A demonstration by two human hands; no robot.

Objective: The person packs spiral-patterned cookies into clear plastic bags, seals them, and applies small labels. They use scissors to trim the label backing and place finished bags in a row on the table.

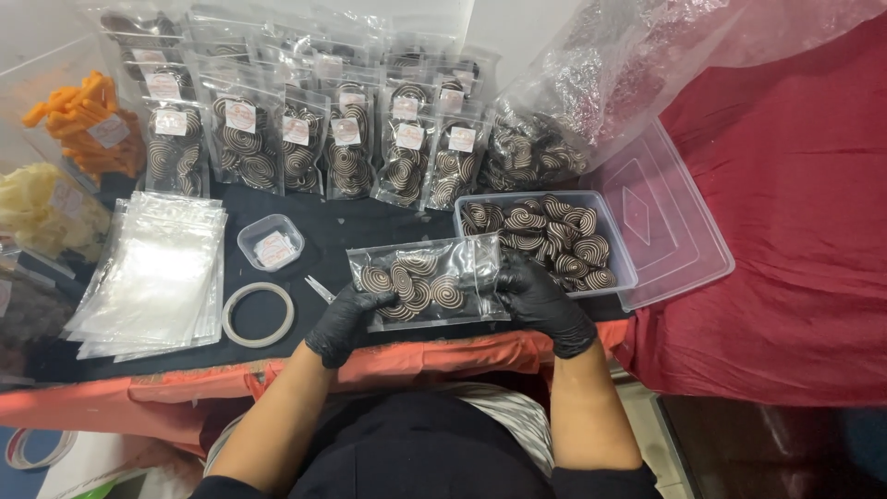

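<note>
Both gloved hands, left hand [346, 319] and right hand [536, 300], pinch the cookie pouch [425, 282] ends near the table edge [443, 356]

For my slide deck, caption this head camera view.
Black-gloved left hand and right hand hold a clear pouch of spiral cookies beside a plastic tub.

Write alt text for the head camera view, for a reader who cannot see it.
Two black-gloved hands, left and right, hold a clear pouch of brown-and-cream spiral cookies over a dark table. Beside it sit an open plastic tub of cookies, rows of filled pouches and stacked empty bags.
</note>
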